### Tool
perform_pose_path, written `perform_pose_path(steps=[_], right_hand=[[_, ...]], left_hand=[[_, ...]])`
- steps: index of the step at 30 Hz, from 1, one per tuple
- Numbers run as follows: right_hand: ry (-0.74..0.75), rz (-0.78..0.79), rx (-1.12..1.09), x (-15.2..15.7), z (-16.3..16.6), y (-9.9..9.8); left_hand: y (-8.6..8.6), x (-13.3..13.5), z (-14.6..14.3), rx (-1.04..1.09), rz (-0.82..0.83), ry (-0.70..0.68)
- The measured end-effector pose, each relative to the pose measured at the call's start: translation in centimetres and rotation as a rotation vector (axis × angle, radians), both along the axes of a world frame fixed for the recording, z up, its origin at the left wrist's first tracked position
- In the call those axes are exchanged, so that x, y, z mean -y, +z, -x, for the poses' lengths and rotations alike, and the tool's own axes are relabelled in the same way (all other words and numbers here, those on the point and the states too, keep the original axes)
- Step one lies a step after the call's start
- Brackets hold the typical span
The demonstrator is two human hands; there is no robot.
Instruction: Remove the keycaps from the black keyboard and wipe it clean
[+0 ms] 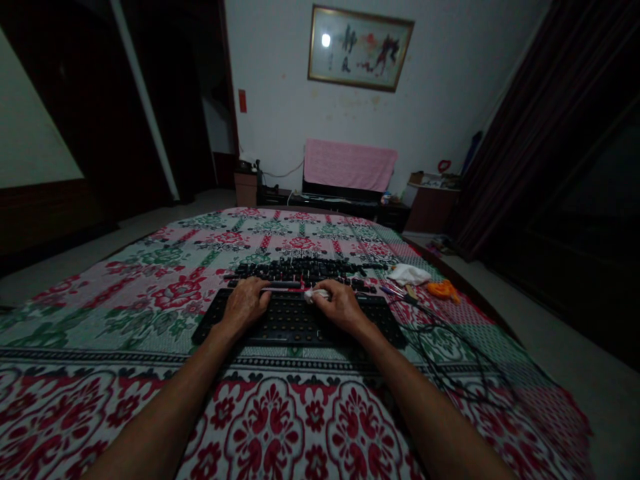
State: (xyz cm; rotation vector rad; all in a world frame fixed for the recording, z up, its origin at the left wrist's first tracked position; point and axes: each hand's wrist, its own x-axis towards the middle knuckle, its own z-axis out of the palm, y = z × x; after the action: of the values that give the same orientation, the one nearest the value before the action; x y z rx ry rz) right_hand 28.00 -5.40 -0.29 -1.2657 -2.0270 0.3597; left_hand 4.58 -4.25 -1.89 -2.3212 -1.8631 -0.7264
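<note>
Two hands on the job here, so starting with the busy one. The right hand (pixel 343 308) is closed around a small white wad (pixel 316 294), tissue or cloth, hard to say in this light. The fingers are pinched tight on it, with just the tip of the wad poking out toward the left. It's pressed against the top edge of the keyboard (pixel 295 323), roughly at the middle.

The left hand (pixel 245 303) sits palm down on the keyboard's upper left part, fingers curled over the far edge. I honestly can't tell if it's pinching anything or just holding the board down. The fingertips are hidden and the room is dim.

The keyboard itself is black and lies flat, straight ahead of the person, with the caps off so you only see rows of little dots. Between the two hands, along its far edge, there's a thin dark-and-red strip (pixel 285 287). Just beyond that lies a long spread of loose keycaps (pixel 300 270).

To the right of the keyboard, near its far corner, are a crumpled white cloth (pixel 409 274), a few small tools (pixel 400 291) and an orange thing (pixel 443 289) I can't make out. A dark cable (pixel 450 363) loops around off the right end.

Everything sits on a red and green floral bedspread (pixel 125 313). Well beyond the keyboard, against the wall, there's a pink cloth (pixel 349 165) draped over something, with a framed picture (pixel 360 48) above it.
</note>
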Motion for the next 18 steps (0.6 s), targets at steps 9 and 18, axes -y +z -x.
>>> perform_pose_path(steps=[9,18], right_hand=[[0.064,0.165,-0.327,-0.3,0.9,-0.6],[0.133,0.441,-0.464,0.8,1.4,0.5]], left_hand=[[1.1,1.4,-4.9,0.665,0.175,-0.378],[1.4,1.2,-4.8,0.95,0.43,-0.318]])
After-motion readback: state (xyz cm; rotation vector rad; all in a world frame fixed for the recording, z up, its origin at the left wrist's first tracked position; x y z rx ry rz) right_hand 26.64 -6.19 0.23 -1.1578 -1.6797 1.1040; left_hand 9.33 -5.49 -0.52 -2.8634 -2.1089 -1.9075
